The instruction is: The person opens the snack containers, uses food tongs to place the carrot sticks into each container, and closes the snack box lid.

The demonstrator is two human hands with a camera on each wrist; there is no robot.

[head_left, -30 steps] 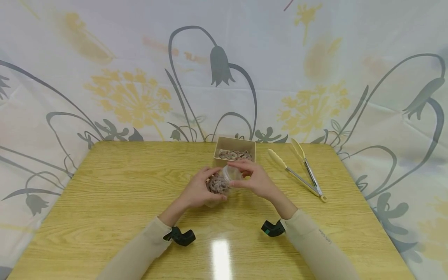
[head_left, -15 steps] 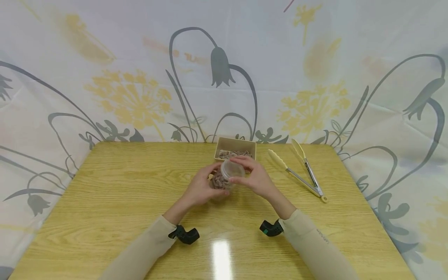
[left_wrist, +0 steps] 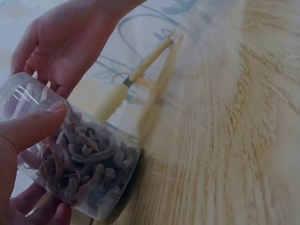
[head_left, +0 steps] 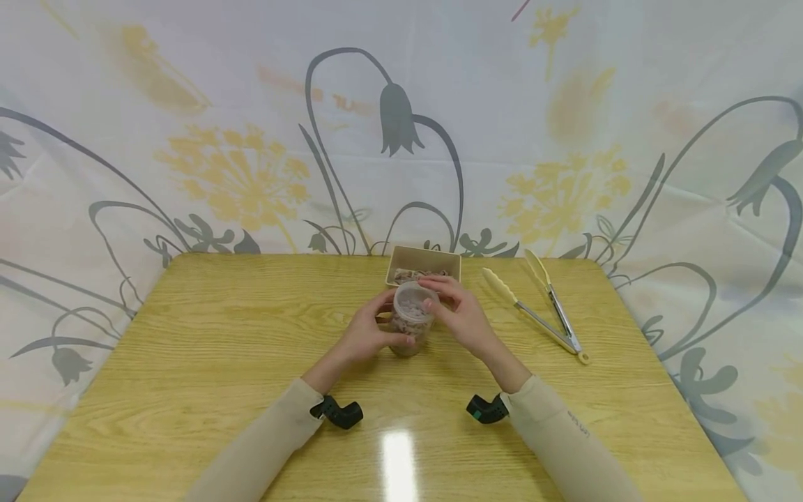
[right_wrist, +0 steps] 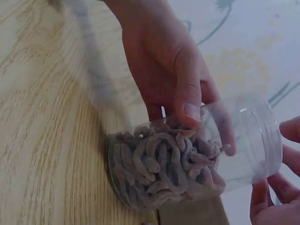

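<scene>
A clear plastic jar (head_left: 410, 326) with a threaded rim stands roughly upright at mid-table, its base close to the wood. Greyish-brown dried strips (right_wrist: 164, 161), curled and knobbly, fill its lower part. My left hand (head_left: 366, 336) grips the jar's body from the left, with the thumb across the near side and fingers around the far side. My right hand (head_left: 465, 317) is at the mouth, with thumb and fingers on the rim from the right. In the left wrist view, the left thumb (left_wrist: 40, 124) presses on the clear wall.
Just behind the jar is a beige rectangular box (head_left: 425, 258) with more strips inside. To the right lie spread tongs (head_left: 560, 314) with cream tips. A floral sheet (head_left: 401, 188) hangs behind the table (head_left: 238, 376). Black wrist mounts (head_left: 341, 413) stick out below both hands.
The jar has gone from tilted, with its mouth toward the right hand, to roughly upright. Both hands turned with it, and the right thumb moved up onto the rim. Box and tongs stay put.
</scene>
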